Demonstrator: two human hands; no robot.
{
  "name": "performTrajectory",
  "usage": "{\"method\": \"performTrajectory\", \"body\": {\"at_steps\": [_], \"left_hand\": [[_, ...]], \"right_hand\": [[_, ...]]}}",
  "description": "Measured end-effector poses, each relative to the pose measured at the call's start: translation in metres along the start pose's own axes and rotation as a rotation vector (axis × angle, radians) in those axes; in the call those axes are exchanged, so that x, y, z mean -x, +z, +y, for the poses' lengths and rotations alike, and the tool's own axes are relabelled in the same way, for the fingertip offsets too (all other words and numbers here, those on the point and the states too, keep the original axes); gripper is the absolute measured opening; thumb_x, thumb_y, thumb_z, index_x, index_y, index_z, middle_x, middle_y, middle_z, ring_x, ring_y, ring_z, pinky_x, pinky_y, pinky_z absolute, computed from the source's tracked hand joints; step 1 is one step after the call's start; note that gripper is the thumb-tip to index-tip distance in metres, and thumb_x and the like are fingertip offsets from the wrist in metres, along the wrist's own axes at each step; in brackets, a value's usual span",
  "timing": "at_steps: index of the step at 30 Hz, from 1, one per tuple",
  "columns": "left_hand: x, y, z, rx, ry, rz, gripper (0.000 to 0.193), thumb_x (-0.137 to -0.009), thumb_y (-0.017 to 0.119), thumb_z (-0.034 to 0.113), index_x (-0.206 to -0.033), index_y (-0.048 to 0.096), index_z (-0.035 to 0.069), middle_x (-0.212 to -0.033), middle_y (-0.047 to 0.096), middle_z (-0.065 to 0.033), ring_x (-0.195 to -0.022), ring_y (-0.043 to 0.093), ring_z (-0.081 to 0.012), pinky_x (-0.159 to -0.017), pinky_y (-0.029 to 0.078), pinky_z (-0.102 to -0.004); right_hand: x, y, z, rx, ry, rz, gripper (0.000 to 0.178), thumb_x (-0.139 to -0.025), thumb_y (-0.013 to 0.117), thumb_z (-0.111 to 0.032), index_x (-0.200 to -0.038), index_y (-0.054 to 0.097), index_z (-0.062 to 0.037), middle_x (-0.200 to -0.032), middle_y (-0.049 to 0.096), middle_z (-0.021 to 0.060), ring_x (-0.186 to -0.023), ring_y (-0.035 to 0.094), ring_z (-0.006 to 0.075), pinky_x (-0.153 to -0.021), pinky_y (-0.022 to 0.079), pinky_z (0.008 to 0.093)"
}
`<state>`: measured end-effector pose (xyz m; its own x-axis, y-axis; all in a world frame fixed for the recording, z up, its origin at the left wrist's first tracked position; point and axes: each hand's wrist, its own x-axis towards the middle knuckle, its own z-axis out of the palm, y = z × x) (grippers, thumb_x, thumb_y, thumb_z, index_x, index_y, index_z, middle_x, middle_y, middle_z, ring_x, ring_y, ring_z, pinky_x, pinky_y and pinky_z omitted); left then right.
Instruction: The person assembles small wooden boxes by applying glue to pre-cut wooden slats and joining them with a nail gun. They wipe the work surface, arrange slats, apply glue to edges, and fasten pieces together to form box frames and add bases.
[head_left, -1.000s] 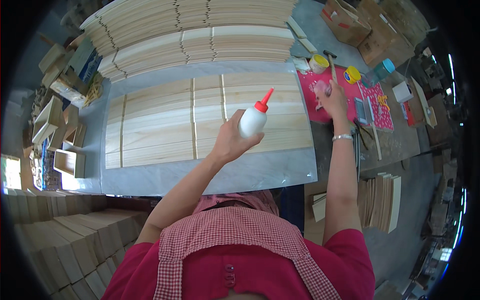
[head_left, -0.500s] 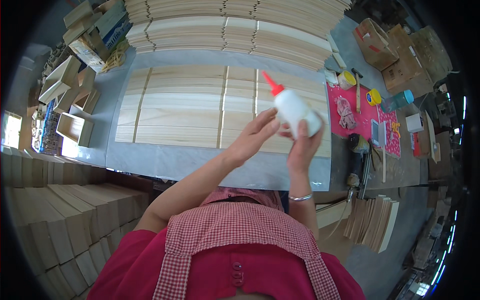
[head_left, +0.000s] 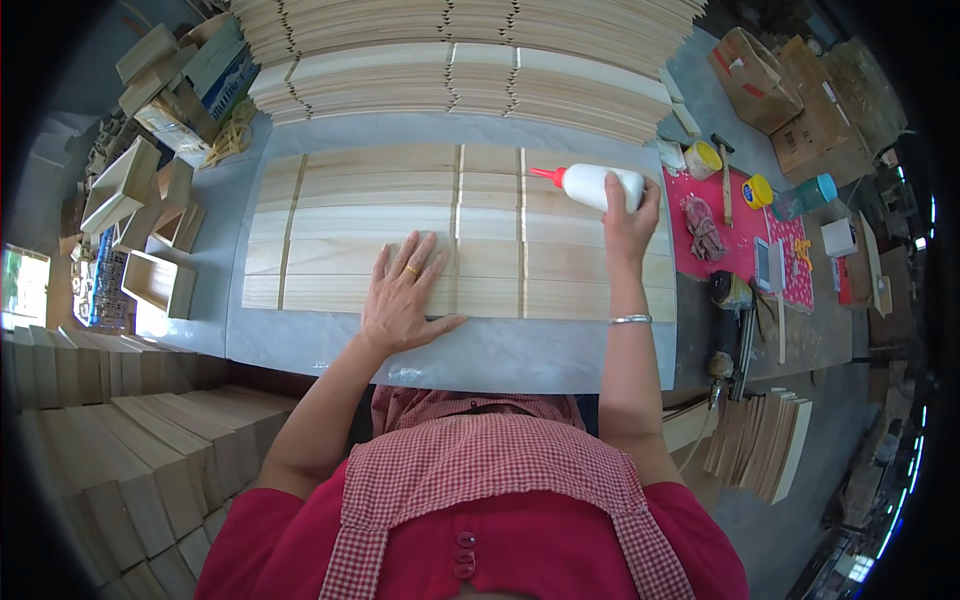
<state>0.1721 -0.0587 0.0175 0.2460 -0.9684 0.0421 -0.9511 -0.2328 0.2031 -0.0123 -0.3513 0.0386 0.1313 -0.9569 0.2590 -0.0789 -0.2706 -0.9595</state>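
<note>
The person's left hand [head_left: 405,295] lies palm-down, fingers spread and grasping nothing, on grooved pale wooden boards [head_left: 365,200], while the right hand [head_left: 630,225] wraps its grip round a white red-nozzled plastic bottle [head_left: 590,186], tipped nearly level above them.

Smooth matt wooden slats [head_left: 365,210], smooth plastic bottle [head_left: 590,186], glossy tabletop [head_left: 530,355], rumpled cloth rag [head_left: 705,232]

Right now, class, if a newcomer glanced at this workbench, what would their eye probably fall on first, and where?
Probably the white bottle with its red nozzle pointing left, held in the right hand above the right part of the grooved boards. The left hand is spread over their near side. A tall wooden stack rises beyond, and a bright pink cloth lies to the right.
</note>
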Motion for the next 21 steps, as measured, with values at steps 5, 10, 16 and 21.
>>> {"method": "performTrajectory", "body": {"at_steps": [5,10,16,21], "left_hand": [[-0.003,-0.002,0.001,0.024,-0.012,-0.009,0.099,-0.081,0.065,0.072,-0.157,0.04,0.014,-0.168,0.026,-0.0095,-0.157,0.016,-0.029,-0.127,0.009,-0.0534],[-0.003,-0.002,0.001,0.028,-0.037,-0.041,0.1,-0.081,0.063,0.074,-0.158,0.037,0.015,-0.169,0.024,-0.0085,-0.158,0.014,-0.0275,-0.127,0.008,-0.053],[-0.005,-0.004,0.002,0.022,-0.044,-0.056,0.1,-0.081,0.063,0.074,-0.157,0.038,0.014,-0.169,0.024,-0.0087,-0.158,0.015,-0.0282,-0.127,0.008,-0.0532],[-0.005,-0.002,0.001,0.017,-0.037,-0.047,0.1,-0.08,0.064,0.073,-0.156,0.04,0.013,-0.168,0.025,-0.0089,-0.157,0.015,-0.029,-0.127,0.008,-0.0539]], "right_hand": [[-0.019,0.032,0.026,-0.006,0.052,0.104,0.062,-0.086,0.082,-0.04,-0.117,0.052,0.0048,-0.095,0.062,0.0123,-0.062,0.059,0.0128,-0.046,0.047,0.0259],[-0.027,0.051,0.036,0.091,0.111,0.091,0.072,-0.082,0.084,-0.043,-0.121,0.052,0.0081,-0.114,0.064,0.0253,-0.103,0.066,0.033,-0.091,0.053,0.0416],[-0.024,0.059,0.033,0.095,0.093,0.074,0.068,-0.082,0.082,-0.037,-0.124,0.05,0.0066,-0.113,0.064,0.0264,-0.102,0.067,0.0351,-0.09,0.054,0.0425],[-0.012,0.056,0.02,0.15,0.006,0.095,0.06,-0.082,0.08,-0.029,-0.123,0.05,0.0044,-0.111,0.065,0.0249,-0.1,0.067,0.0334,-0.089,0.054,0.0423]]}}
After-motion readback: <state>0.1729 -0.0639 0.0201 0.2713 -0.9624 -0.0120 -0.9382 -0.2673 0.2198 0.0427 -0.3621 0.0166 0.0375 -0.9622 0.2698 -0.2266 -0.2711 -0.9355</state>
